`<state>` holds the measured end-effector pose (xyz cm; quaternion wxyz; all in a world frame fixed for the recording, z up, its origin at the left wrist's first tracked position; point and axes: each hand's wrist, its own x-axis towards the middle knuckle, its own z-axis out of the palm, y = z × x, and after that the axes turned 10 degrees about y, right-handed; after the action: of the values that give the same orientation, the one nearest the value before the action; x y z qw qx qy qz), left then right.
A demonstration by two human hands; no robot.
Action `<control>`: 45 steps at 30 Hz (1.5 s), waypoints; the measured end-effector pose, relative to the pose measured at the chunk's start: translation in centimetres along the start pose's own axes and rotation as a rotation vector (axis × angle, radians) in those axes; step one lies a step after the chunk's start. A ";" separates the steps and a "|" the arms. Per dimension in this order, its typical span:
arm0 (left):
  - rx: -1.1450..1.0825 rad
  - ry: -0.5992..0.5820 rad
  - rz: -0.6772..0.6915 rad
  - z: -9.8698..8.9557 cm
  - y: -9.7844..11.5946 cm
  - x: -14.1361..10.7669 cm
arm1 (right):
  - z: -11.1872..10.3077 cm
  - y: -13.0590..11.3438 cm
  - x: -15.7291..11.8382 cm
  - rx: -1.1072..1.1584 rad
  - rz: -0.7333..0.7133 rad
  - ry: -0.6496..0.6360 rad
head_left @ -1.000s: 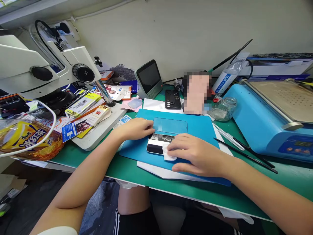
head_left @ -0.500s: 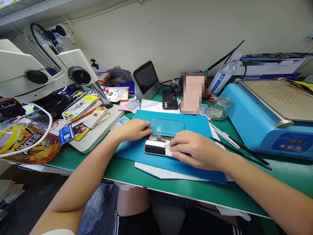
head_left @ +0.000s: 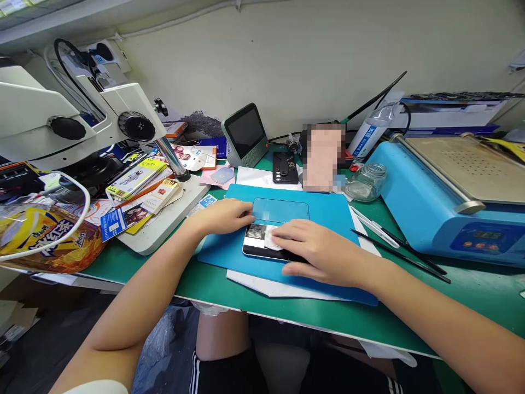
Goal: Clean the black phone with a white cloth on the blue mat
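A phone-shaped device (head_left: pixel 262 250) with black and silver parts lies on a blue mat (head_left: pixel 229 254). Just beyond it is a clear glass panel (head_left: pixel 281 209) with a dark outline. My left hand (head_left: pixel 232 216) rests at the left, its fingers closed at the corner between panel and device; anything in the fingertips is too small to make out. Under the fingertips of my right hand (head_left: pixel 318 249), a white wipe (head_left: pixel 270 239) is pressed against the device, whose right part the hand covers.
A microscope (head_left: pixel 135 117) and a drink bottle (head_left: pixel 45 238) stand left. Behind the mat are a screen device (head_left: pixel 246 134) and a black phone part (head_left: pixel 285 167). A glass jar (head_left: pixel 366 182), tweezers (head_left: pixel 404 254) and a blue heating machine (head_left: pixel 443 202) are at the right.
My right hand has slid the white wipe leftward and slightly up across the device. My left hand has stayed in place.
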<state>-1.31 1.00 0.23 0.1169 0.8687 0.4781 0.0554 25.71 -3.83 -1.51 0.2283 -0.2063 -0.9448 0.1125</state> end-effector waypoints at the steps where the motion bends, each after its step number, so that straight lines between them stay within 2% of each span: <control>1: 0.002 0.002 0.002 0.0 0.0 0.0 | 0.1 -0.3 0.2 0.014 -0.010 -0.037; 5: 0.012 0.007 0.011 0.0 0.0 0.0 | 0.4 -1.3 0.6 0.097 -0.041 -0.125; 10: 0.030 0.008 0.017 0.1 0.0 0.0 | 0.3 -0.6 0.4 0.024 0.009 -0.050; 12: 0.039 0.008 0.016 0.1 0.0 0.1 | 0.4 -0.5 0.4 0.016 0.021 -0.073; 16: 0.039 0.007 0.020 0.1 0.0 0.0 | 0.1 -0.9 0.5 0.156 -0.040 -0.167; 19: 0.030 0.006 0.018 0.1 -0.1 0.0 | -0.1 -0.8 0.5 0.179 -0.035 -0.142; 22: 0.017 0.004 0.014 0.2 -0.2 0.0 | 0.0 -0.5 0.5 0.080 0.017 -0.084; 24: 0.013 0.002 0.008 0.2 -0.3 0.1 | 0.2 -0.5 0.5 0.044 0.019 -0.100; 28: 0.008 -0.001 -0.001 0.3 -0.3 0.1 | 0.3 -0.9 0.6 0.128 -0.043 -0.160; 34: 0.007 0.006 -0.008 0.2 -0.1 0.0 | 0.0 -0.2 0.5 0.052 0.027 -0.012; 40: 0.011 0.011 -0.006 0.3 -0.2 0.0 | 0.0 -0.8 0.3 0.090 -0.104 -0.059; 45: 0.009 0.011 -0.009 0.3 -0.1 0.1 | -0.3 0.3 -0.1 0.035 -0.036 0.047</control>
<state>-1.33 1.06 -0.10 0.1105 0.8667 0.4830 0.0575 26.05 -3.56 -1.44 0.2561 -0.1881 -0.9406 0.1198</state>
